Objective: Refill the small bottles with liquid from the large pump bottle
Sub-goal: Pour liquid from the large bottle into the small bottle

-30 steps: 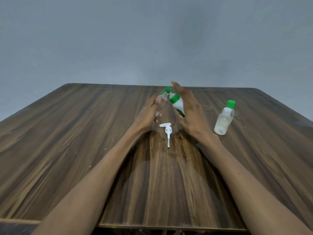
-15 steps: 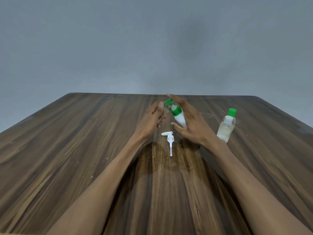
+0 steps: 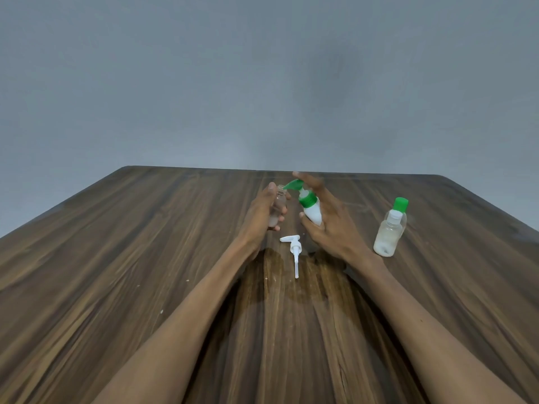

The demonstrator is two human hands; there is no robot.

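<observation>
Over the middle of the wooden table (image 3: pixel 122 258), a person's left hand (image 3: pixel 261 217) grips an uncapped small clear bottle (image 3: pixel 277 209) upright while the right hand (image 3: pixel 326 225) wraps the green-pump bottle (image 3: pixel 311 212), tilting its spout (image 3: pixel 292 185) to the open mouth. A loose white pump (image 3: pixel 294 250) lies nearer the front edge; a second small bottle (image 3: pixel 390 232) waits towards the right edge.

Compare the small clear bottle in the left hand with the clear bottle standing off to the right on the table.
The small clear bottle in the left hand is gripped above the wooden table; the clear bottle with the green flip cap stands on it, untouched. The held bottle's mouth is open, with no cap showing; the standing one has its green lid flipped up. The held one looks slimmer. Both are clear plastic and roughly upright.
</observation>
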